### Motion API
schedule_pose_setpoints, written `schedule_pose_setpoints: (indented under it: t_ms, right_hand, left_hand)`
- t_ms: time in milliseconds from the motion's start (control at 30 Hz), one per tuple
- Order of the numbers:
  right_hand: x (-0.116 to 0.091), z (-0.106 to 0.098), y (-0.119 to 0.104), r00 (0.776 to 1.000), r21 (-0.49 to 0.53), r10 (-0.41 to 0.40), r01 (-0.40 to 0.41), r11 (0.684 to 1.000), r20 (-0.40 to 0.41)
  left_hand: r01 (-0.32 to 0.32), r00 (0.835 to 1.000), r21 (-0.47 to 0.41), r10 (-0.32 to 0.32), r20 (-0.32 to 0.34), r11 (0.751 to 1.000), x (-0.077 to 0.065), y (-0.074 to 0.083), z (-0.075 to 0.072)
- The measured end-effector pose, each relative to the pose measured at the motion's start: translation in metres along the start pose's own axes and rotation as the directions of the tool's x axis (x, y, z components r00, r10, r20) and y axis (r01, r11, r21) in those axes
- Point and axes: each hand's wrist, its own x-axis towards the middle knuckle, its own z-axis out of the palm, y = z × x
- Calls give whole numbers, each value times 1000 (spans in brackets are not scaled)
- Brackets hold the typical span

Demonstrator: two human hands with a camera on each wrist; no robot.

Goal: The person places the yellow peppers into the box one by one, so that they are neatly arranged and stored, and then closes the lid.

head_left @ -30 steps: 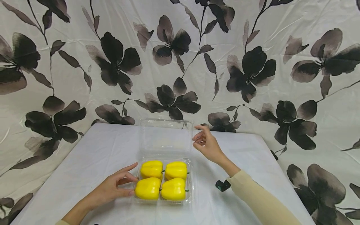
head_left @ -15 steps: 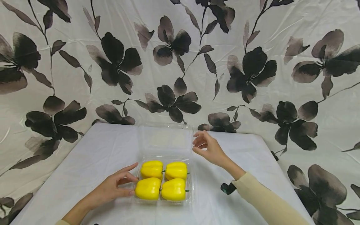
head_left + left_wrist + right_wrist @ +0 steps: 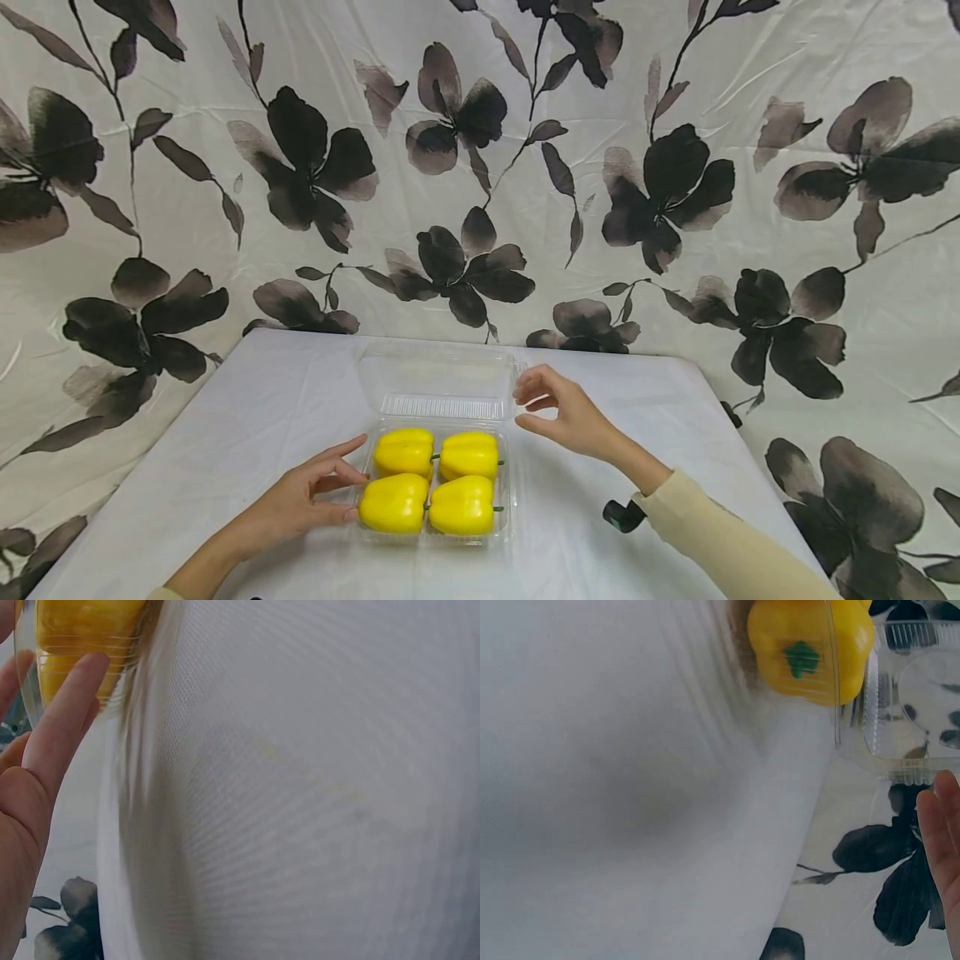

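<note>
Several yellow bell peppers (image 3: 462,505) sit in two rows in a clear plastic clamshell box (image 3: 512,492), on a white-covered table (image 3: 247,400). Its hinged lid (image 3: 442,371) stands raised at the back, ribbed along the hinge. My left hand (image 3: 296,498) touches the box's left side with thumb and fingers extended; in the left wrist view a straight finger (image 3: 71,712) lies against the wall. At the lid's right edge is my right hand (image 3: 570,410), fingers bent slightly, thumb apart from them. Its fingertips (image 3: 932,806) meet the lid's edge in the right wrist view.
A white cloth with dark flowers (image 3: 480,167) hangs behind the table's far edge. A small black device (image 3: 624,516) is by the right sleeve (image 3: 712,525).
The lid's upper edge has come lower and looks wider, as the lid swings on its hinge. My right hand has moved down and nearer with it. The left hand stays in place.
</note>
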Motion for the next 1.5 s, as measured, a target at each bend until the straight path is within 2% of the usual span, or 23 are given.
schedule_pose_setpoints:
  t_ms: [267,500,833,1300,1500]
  right_hand:
    - [-10,1,-5,999,-31,-10,11,999,38]
    - [-19,2,-8,997,-67,-57,61,996,56]
    - [-27,4,-12,994,-84,-45,53,995,101]
    - [-40,9,-7,976,-111,-173,188,976,134]
    - [-47,11,-5,974,-121,-152,174,977,169]
  left_hand:
    - [-14,1000,2,14,4,1000,-1,-2,0]
    - [-20,1000,-3,20,1,1000,-1,-1,0]
    - [-27,1000,-11,27,5,1000,-2,-1,0]
    - [-37,999,-1,37,20,999,-1,-3,0]
    - [16,1000,-12,-15,11,1000,-3,-1,-1]
